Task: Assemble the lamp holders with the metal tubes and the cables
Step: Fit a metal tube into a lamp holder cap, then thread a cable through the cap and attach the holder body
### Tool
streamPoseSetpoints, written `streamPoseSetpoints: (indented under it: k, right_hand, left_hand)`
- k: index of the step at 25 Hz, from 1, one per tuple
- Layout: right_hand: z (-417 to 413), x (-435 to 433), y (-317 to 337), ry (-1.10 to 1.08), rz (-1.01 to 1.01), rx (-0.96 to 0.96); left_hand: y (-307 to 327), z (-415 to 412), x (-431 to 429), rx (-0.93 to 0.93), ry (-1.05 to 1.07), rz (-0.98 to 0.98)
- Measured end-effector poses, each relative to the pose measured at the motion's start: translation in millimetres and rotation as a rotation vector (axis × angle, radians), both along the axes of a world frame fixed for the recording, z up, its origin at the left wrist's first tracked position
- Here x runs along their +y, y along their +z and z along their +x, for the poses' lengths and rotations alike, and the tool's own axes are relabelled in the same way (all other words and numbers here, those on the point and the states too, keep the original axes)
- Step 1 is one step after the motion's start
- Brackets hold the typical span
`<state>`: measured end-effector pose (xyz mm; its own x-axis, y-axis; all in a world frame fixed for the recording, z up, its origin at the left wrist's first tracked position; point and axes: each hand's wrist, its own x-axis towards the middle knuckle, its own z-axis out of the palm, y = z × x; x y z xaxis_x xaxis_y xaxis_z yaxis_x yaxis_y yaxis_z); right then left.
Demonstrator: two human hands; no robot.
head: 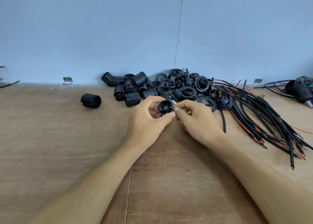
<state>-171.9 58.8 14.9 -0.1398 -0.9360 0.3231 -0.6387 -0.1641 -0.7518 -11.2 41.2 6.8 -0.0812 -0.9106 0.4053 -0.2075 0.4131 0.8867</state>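
Note:
My left hand (147, 119) holds a small black lamp holder cap (164, 106) between thumb and fingers, its open side facing me. My right hand (194, 118) pinches a short silver metal tube (174, 103) that sticks out at the cap's right side. Both hands hover just above the wooden table (67, 139). Behind them lies a pile of black threaded lamp holder bodies (133, 86), with caps and rings (186, 86) beside it. A bundle of black and red cables (264, 119) fans out at the right.
One threaded holder body (91, 100) lies alone at the left. An assembled holder with cable (299, 90) rests at the far right by the blue wall (152, 29). Metal brackets (68, 79) sit at the wall's foot. Wire ends poke in at the far left edge (8, 84).

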Motion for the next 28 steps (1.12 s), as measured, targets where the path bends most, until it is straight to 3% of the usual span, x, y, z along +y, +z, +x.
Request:
streamPoseSetpoints:
  k: [5,8,15,19,23,28]
  right_hand:
    - [-21,-1,11,-0.327,-0.016,0.232]
    - [-46,0,23,-0.457,0.120,0.333]
    - [-60,8,34,-0.479,0.439,0.447]
    - [-56,5,30,-0.478,0.459,0.452]
    - [-59,-3,22,-0.421,0.316,0.288]
    - [-48,-4,27,-0.190,0.057,-0.484]
  left_hand:
    - [-2,0,-1,-0.108,0.056,-0.059]
    - [-3,-1,1,-0.131,-0.005,-0.028]
    - [-3,-4,4,-0.246,-0.041,-0.091]
    - [-2,-5,7,-0.258,-0.032,-0.097]
    - [-1,-4,8,-0.262,-0.041,-0.096]
    - [-2,-5,9,-0.238,-0.051,-0.106]
